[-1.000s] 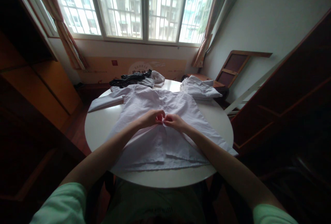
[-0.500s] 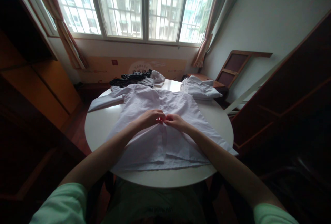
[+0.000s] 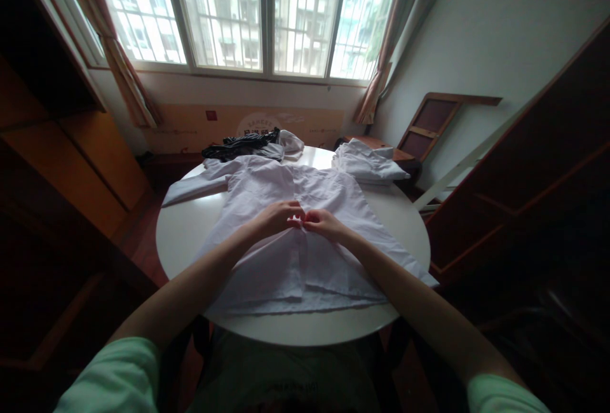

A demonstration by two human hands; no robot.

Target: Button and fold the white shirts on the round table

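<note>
Both hands meet at the middle of the white shirt (image 3: 286, 254), whose front seam runs toward the window: left hand (image 3: 279, 217) and right hand (image 3: 325, 223) each pinch its cloth on the desk (image 3: 181, 235).

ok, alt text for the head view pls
Both hands, left hand and right hand, pinch the front placket of a white shirt spread flat on a round white table. A dark garment and folded white clothes lie at the far edge, below a barred window.

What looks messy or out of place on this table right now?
Nothing is spilled or damaged. The white shirt lies spread flat, both hands pinching its front placket. Its hem corner overhangs the round table at right. A dark garment lies bunched at the far edge.
</note>
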